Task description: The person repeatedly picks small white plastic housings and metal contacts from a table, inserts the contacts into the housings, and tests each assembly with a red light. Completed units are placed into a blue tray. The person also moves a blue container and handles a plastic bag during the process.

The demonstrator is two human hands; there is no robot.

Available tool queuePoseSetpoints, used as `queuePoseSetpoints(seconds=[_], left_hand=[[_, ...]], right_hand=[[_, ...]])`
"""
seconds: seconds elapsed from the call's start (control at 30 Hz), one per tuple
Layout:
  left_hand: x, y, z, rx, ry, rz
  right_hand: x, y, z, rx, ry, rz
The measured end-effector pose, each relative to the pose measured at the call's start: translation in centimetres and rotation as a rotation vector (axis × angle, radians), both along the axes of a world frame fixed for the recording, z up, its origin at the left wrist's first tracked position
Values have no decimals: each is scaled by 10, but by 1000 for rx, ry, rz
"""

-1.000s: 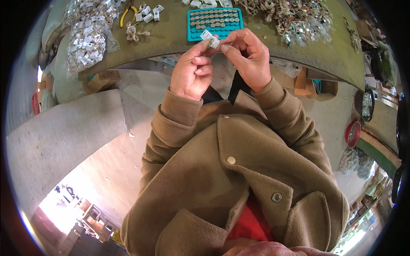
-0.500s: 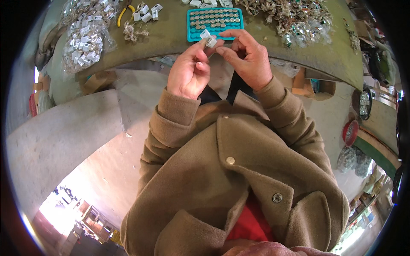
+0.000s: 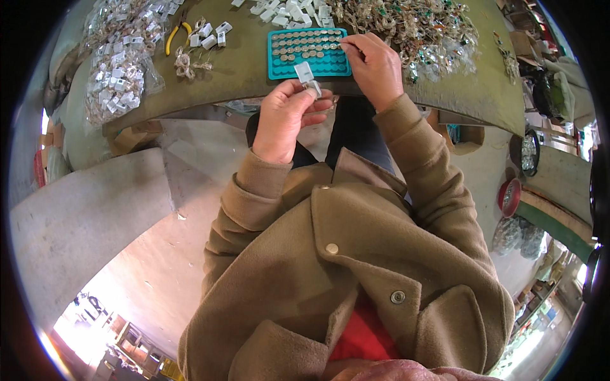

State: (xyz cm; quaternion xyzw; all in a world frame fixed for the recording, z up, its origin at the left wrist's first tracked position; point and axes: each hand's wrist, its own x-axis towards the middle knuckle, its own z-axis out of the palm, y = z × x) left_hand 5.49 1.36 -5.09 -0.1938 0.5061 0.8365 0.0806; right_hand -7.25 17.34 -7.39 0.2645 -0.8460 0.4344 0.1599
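Observation:
A small white plastic battery case (image 3: 304,72), its lid swung up, is pinched between the thumb and fingers of my left hand (image 3: 286,117). It hangs over the near edge of a turquoise tray (image 3: 274,68) holding rows of round silver button cells (image 3: 305,40). My right hand (image 3: 375,66) is at the tray's right side, thumb and index finger closed together beside the end of a row. Whatever may be between those fingertips is too small to make out. The tray's nearest pockets hold no cells.
White cases (image 3: 295,13) lie heaped behind the tray. To the right spreads a pile of wired lights (image 3: 419,32). On the left are yellow-handled pliers (image 3: 171,39), a tied wire bundle (image 3: 185,63) and a clear bag of white pieces (image 3: 117,79). The green table (image 3: 222,76) ends just before me.
My right hand has moved away from the case, over to the tray's right edge. My left hand has lowered slightly and the case's open lid now faces up. The view has shifted a little.

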Motion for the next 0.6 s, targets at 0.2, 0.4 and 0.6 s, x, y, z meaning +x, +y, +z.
queuePoseSetpoints(seconds=[0.2,0.4,0.6], left_hand=[[0,7,-9,42,16,-5],[-5,9,-9,24,39,56],[-8,2,-5,108,-12,39]], right_hand=[[0,-7,-3,113,50,-27],[-5,-4,2,141,-1,32],[-8,-7,1,95,-39,89]])
